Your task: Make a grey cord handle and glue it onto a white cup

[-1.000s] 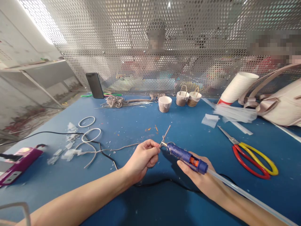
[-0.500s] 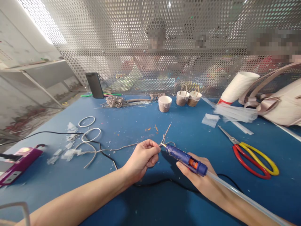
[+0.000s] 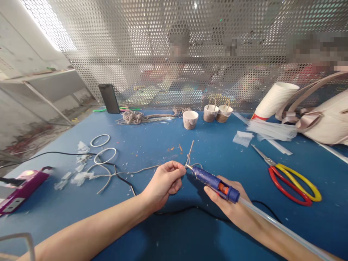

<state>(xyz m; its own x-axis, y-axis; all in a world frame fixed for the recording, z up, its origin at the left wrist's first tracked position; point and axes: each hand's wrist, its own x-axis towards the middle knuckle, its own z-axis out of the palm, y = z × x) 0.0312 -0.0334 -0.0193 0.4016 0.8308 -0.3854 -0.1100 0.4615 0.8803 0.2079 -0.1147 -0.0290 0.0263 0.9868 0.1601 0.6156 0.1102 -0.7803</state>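
My left hand (image 3: 168, 179) pinches a thin beige cord (image 3: 189, 155) between thumb and fingertips. One stiff-looking end of the cord points up and away, and another length trails left across the table. In my right hand (image 3: 231, 195) is a blue glue gun (image 3: 208, 178), its handle hidden by my palm. The metal nozzle meets or nearly meets the cord right beside my left fingertips. A long clear glue stick (image 3: 274, 222) sticks out of the gun's back and runs over my right forearm.
On the blue table (image 3: 152, 145) lie scissors (image 3: 272, 165), white rings (image 3: 105, 156), cord bundles (image 3: 133, 117) and clear glue sticks or strips (image 3: 272, 129). Small cups (image 3: 190, 120), a phone (image 3: 109, 98) and stacked paper cups (image 3: 276, 99) stand at the back. A purple power strip (image 3: 21, 188) sits left.
The cord's upright end has swung slightly left and stands a bit steeper. Both hands and the glue gun are almost where they were.
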